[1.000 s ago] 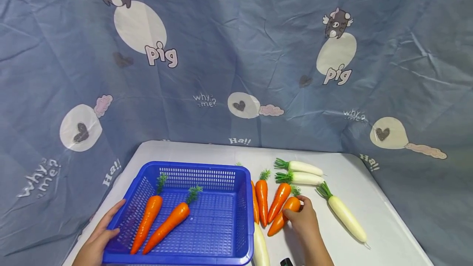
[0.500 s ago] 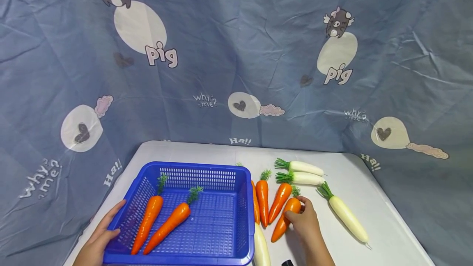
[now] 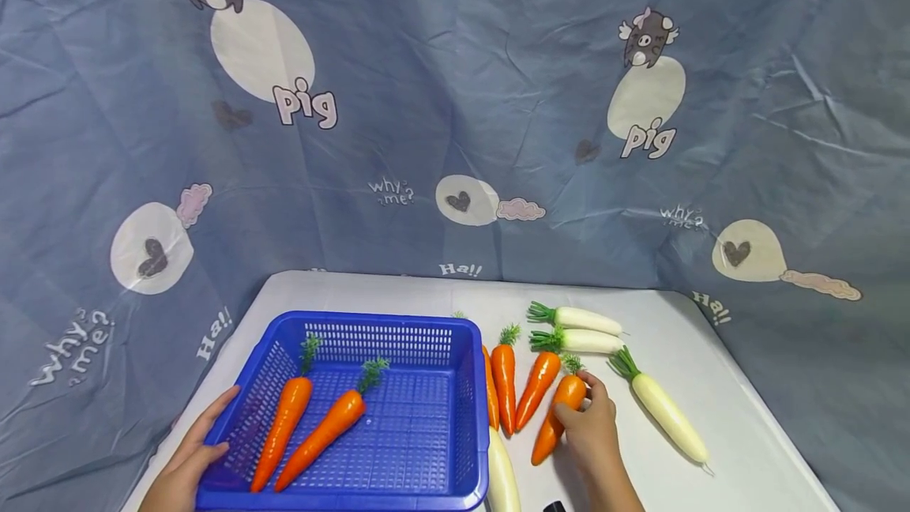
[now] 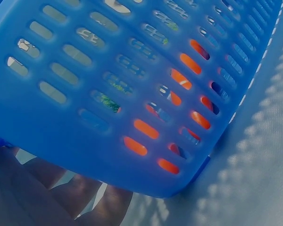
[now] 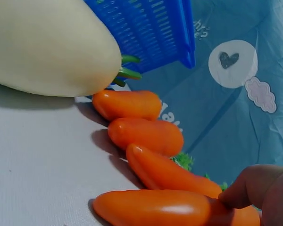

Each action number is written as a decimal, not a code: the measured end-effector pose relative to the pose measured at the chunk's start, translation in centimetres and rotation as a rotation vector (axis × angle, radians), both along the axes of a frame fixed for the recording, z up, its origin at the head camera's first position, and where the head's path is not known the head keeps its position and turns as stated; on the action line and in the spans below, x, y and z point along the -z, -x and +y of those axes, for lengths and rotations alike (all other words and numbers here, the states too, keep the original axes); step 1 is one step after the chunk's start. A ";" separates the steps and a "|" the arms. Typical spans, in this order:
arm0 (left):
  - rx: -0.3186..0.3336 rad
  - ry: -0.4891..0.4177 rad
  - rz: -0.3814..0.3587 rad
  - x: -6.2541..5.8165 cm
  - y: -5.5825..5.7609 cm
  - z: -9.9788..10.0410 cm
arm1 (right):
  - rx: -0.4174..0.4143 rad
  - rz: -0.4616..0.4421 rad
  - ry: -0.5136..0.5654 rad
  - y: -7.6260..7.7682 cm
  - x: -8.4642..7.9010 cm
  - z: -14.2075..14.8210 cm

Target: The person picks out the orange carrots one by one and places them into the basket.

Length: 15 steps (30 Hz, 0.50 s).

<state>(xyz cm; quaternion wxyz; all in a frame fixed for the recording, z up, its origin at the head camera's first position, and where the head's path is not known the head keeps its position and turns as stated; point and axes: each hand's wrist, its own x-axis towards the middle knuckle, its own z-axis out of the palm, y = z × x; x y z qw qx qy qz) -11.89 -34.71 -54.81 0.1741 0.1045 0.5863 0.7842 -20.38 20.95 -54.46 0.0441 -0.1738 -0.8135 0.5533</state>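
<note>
My right hand point(image 3: 592, 417) pinches an orange carrot point(image 3: 550, 434) with a green leafy top, between thumb and fingers; its tip points toward me on the white table. In the right wrist view, thumb or finger touches the upper end of that carrot point(image 5: 151, 207). Left of it lie more carrots point(image 3: 538, 389), side by side. My left hand point(image 3: 188, 457) rests at the left rim of a blue plastic basket point(image 3: 341, 502), fingers extended along it. Two carrots point(image 3: 320, 437) lie inside the basket. The left wrist view shows its slotted wall point(image 4: 61, 113), with part of the hand hidden behind it.
Two white radishes point(image 3: 586, 340) lie at the back, and another radish point(image 3: 668, 417) lies right of my right hand. A further white radish point(image 3: 502, 472) sits beside the basket's right wall. A small black object point(image 3: 554, 506) shows at the front edge. A blue printed curtain point(image 3: 455, 101) surrounds the table.
My right hand has shifted the carrot slightly to the right and turned it more upright in the head view, its tip swinging toward me. The left hand and basket stay in place.
</note>
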 end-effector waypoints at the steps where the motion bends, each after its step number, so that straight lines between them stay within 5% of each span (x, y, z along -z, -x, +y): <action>1: -0.013 0.019 0.000 0.0 0.0 0.0 | 0.010 0.000 -0.004 0.1 0.0 0.1; 15: -0.090 0.085 0.042 0.0 -0.3 0.5 | 0.064 0.001 0.125 0.3 0.5 0.7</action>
